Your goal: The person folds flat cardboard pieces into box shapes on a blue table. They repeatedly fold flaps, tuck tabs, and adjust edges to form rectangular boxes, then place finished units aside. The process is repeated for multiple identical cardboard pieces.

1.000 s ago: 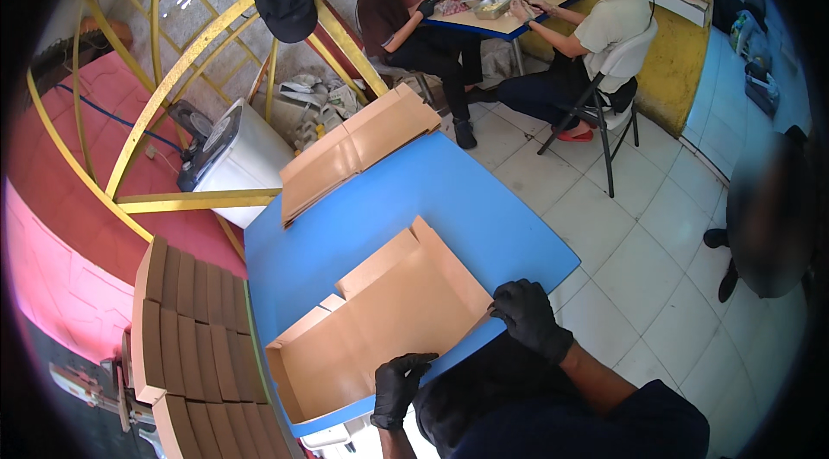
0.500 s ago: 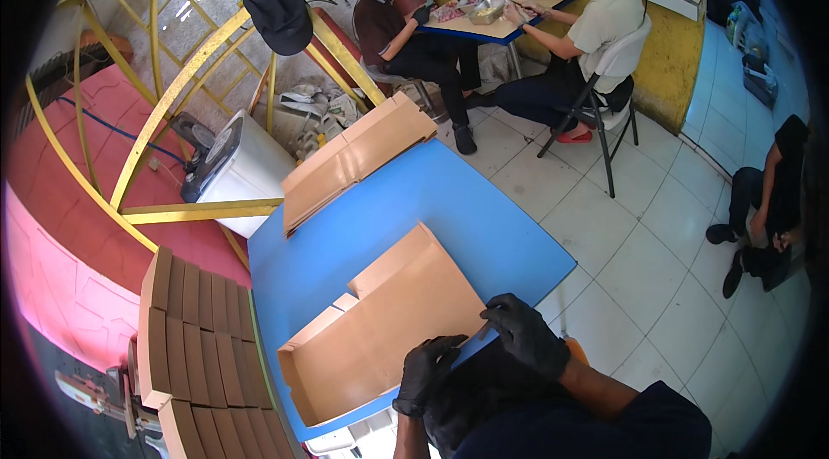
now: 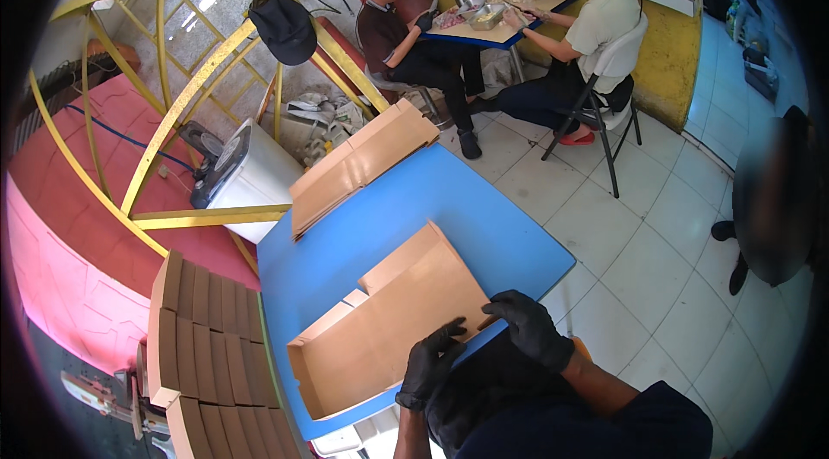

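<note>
A partly folded brown cardboard box (image 3: pixel 389 321) lies on the blue table in front of me, with walls raised at its left end and along the far side. In a black glove, my left hand (image 3: pixel 430 364) curls its fingers over the box's near edge. My right hand (image 3: pixel 528 328), gloved the same, pinches the near right corner. The fingers of both hands are bent, and their undersides are hidden.
On the blue table (image 3: pixel 492 226), flat brown cardboard (image 3: pixel 363 161) is stacked at the far edge. Rows of folded boxes (image 3: pixel 216 329) stand at left, beside a yellow metal frame (image 3: pixel 203 215). Two people sit at a far table (image 3: pixel 484 37); another person is at right.
My left hand's fingers have lifted and reach farther over the near edge of the box. My right hand stays at the corner. The whole view has shifted slightly.
</note>
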`<action>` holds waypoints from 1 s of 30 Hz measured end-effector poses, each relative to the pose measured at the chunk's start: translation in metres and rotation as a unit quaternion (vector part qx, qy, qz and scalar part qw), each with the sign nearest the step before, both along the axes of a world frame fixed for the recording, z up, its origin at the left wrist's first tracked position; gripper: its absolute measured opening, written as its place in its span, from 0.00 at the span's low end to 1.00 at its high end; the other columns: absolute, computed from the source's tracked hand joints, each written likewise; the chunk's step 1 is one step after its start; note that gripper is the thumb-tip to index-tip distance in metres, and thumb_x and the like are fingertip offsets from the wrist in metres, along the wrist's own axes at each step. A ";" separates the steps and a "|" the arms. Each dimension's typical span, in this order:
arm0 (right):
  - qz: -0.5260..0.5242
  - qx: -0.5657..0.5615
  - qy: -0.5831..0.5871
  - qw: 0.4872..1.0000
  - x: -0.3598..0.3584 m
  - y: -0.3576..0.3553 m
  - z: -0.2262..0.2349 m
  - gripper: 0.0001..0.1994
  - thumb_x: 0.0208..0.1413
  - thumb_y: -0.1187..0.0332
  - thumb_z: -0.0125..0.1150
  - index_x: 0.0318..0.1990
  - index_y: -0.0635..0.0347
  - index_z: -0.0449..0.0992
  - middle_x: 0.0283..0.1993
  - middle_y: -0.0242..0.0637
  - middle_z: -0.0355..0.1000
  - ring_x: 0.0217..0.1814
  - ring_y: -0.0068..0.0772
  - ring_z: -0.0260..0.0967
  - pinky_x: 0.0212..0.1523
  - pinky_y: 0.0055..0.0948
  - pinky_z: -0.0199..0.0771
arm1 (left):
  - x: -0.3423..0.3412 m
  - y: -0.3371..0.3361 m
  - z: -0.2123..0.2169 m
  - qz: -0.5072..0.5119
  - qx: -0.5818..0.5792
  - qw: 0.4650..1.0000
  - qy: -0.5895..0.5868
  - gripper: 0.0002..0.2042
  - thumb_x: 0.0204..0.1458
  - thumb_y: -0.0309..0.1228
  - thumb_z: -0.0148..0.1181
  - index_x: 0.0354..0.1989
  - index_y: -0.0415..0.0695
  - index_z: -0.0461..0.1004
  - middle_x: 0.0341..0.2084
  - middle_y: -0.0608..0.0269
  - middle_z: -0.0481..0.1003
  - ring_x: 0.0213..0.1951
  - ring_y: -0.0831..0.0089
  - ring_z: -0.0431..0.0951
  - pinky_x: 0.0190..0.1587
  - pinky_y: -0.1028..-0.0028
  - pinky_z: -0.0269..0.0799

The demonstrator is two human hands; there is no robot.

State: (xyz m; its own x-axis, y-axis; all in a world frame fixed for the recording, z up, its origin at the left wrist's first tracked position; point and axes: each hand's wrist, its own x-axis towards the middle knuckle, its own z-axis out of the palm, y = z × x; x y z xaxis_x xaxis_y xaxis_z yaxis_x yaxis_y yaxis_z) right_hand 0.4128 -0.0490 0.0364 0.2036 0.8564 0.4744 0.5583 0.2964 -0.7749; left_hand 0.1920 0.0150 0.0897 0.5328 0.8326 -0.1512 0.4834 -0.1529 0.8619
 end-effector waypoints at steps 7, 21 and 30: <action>-0.065 -0.022 0.007 0.998 -0.007 -0.015 -0.004 0.28 0.56 0.78 0.62 0.66 0.65 0.67 0.57 0.52 0.74 0.56 0.55 0.74 0.57 0.45 0.75 | 0.047 0.019 -0.007 -0.089 0.116 0.989 0.020 0.14 0.63 0.31 0.58 0.55 0.42 0.81 0.47 0.48 0.83 0.47 0.52 0.83 0.54 0.62 0.76; -0.164 -0.040 0.316 0.934 -0.028 -0.011 -0.015 0.17 0.62 0.64 0.67 0.52 0.67 0.75 0.45 0.45 0.77 0.48 0.38 0.76 0.49 0.35 0.75 | 0.111 0.069 -0.008 -0.243 -0.031 0.968 0.061 0.13 0.63 0.37 0.61 0.39 0.38 0.82 0.29 0.62 0.78 0.33 0.74 0.78 0.37 0.69 0.75; -0.169 -0.072 0.576 0.797 -0.024 -0.016 -0.016 0.19 0.60 0.67 0.66 0.56 0.62 0.74 0.30 0.26 0.72 0.29 0.16 0.68 0.31 0.22 0.68 | 0.115 0.086 -0.028 -0.236 -0.064 0.970 -0.020 0.14 0.57 0.38 0.65 0.33 0.36 0.81 0.25 0.62 0.78 0.29 0.75 0.76 0.36 0.70 0.73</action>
